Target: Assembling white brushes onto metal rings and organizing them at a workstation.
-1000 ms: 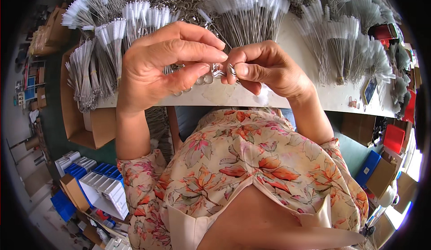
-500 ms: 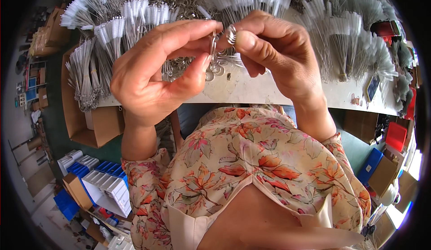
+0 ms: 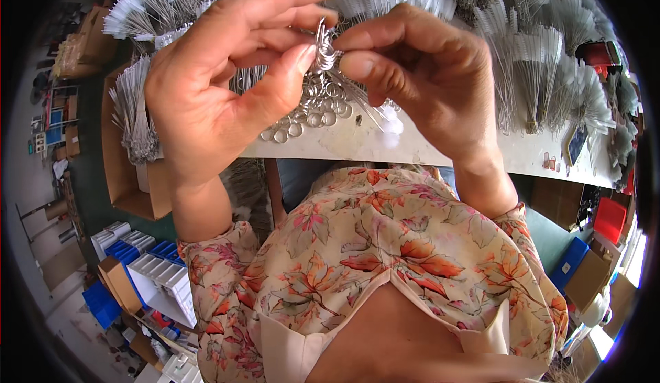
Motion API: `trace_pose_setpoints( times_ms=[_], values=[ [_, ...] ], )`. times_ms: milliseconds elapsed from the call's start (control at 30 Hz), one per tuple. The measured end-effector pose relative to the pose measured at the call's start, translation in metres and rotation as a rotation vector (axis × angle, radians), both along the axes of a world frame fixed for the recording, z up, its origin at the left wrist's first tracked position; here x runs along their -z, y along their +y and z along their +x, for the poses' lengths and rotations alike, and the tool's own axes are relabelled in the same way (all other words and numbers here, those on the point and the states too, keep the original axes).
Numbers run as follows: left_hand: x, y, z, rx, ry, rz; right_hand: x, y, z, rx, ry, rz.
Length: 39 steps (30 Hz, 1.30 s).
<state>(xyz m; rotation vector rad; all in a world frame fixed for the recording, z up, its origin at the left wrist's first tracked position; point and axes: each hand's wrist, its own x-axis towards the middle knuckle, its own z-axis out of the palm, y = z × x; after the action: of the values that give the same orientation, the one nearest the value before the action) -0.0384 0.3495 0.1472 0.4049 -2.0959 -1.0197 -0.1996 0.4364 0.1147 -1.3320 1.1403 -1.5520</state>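
My left hand (image 3: 230, 73) pinches thin wire loops (image 3: 320, 34) between thumb and a curled finger, its index finger lifted clear. Close against them, the thumb and index finger of my right hand (image 3: 430, 73) are closed on small shiny metal rings (image 3: 326, 56). Thin wire stems slant down from beneath the hands to white brush tips (image 3: 390, 127) over the table. Whether these stems hang from the held loops is hard to make out. Below my fingers lies a heap of loose metal rings (image 3: 317, 108).
Bundles of white-bristled wire brushes (image 3: 529, 60) crowd the back and right of the white table (image 3: 412, 142). More brushes (image 3: 134, 108) stand at the left, by an open cardboard box (image 3: 127, 183). White and blue plastic bins (image 3: 161, 280) sit lower left.
The rings in my right hand and the wire loops in my left have come together. My left index finger has lifted away, and white brush tips now show below the hands.
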Motion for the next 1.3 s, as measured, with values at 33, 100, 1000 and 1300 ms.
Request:
trace_pose_setpoints(
  times_ms=[33, 100, 1000, 1300],
  values=[
    [-0.004, -0.006, 0.001, 0.057, -0.109, -0.113, 0.004, 0.001, 0.0, 0.017, 0.0, 0.012],
    [0.002, -0.02, 0.003, 0.112, -0.189, -0.396, 0.009, 0.003, 0.001, 0.017, -0.017, 0.061],
    [0.032, 0.002, 0.049, -0.082, 0.218, 0.393, 0.022, -0.021, 0.047, -0.209, -0.245, 0.028],
    [0.034, 0.017, 0.078, -0.281, 0.431, 0.501, 0.053, -0.044, 0.095, -0.124, -0.033, -0.141]
  ],
)
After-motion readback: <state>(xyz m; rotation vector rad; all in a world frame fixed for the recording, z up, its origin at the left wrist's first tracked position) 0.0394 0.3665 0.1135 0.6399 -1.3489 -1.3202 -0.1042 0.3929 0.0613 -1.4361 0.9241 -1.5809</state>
